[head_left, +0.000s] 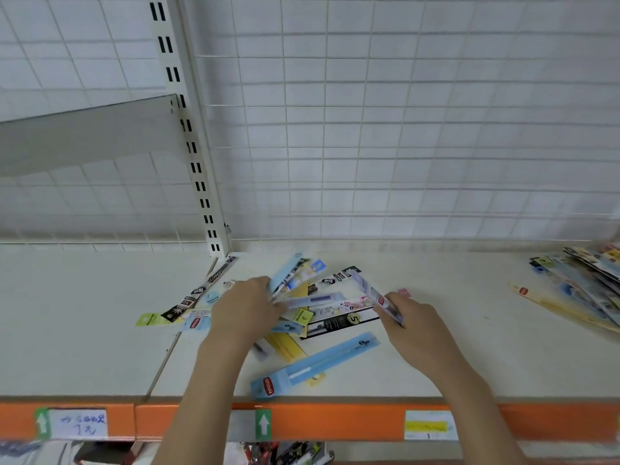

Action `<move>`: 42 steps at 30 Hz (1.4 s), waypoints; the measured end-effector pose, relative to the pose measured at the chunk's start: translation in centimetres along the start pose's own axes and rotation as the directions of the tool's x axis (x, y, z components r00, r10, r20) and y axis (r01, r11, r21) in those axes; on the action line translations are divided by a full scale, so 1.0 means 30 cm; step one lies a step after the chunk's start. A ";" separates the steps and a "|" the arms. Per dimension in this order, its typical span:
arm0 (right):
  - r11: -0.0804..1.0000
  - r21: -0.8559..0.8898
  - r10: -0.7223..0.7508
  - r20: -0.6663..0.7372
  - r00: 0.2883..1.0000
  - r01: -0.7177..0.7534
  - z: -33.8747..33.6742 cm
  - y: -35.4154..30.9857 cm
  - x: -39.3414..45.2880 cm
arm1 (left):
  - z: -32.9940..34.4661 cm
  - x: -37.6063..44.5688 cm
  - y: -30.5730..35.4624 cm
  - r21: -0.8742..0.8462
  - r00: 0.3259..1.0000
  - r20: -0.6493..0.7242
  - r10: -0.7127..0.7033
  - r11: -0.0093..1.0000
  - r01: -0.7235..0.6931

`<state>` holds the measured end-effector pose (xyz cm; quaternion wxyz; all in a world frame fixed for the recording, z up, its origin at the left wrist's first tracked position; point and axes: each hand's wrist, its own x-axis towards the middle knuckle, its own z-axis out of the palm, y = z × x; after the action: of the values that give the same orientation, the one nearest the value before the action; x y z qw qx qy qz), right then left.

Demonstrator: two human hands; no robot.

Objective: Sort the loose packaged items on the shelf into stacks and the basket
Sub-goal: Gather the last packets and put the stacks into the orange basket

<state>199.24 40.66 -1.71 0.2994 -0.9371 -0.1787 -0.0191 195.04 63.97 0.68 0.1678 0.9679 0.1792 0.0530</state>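
A loose pile of long flat pen packages lies on the cream shelf in the middle. My left hand grips a fanned bunch of pale blue and yellow packages at their lower ends. My right hand pinches one clear slim package with a red label, held tilted above the pile. A blue package lies alone near the shelf's front edge. No basket shows in this view.
A second heap of packages lies at the far right of the shelf. Black and green packages trail off to the left by the slotted upright. An orange rail with labels runs along the front edge. White wire grid backs the shelf.
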 end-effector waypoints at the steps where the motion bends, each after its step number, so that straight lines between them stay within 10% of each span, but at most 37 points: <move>1: 1.000 0.002 -0.001 0.005 1.000 0.001 0.000 0.000 -0.002 | 0.017 0.007 0.008 0.029 0.999 0.047 0.006 1.000 -0.007; 25: 0.943 -0.071 -0.272 0.394 0.878 0.324 0.096 -0.128 -0.008 | -0.077 -0.132 -0.164 -0.442 0.906 -0.368 -0.207 0.897 0.025; 42: 0.981 -0.127 -0.138 0.056 0.989 0.144 0.015 -0.118 0.016 | -0.106 -0.163 -0.178 -0.641 0.916 -0.325 -0.235 0.767 -0.031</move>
<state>198.43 43.76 -0.06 0.2310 -0.9399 -0.2497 -0.0301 188.20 67.87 1.63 0.4479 0.8125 0.2339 0.2908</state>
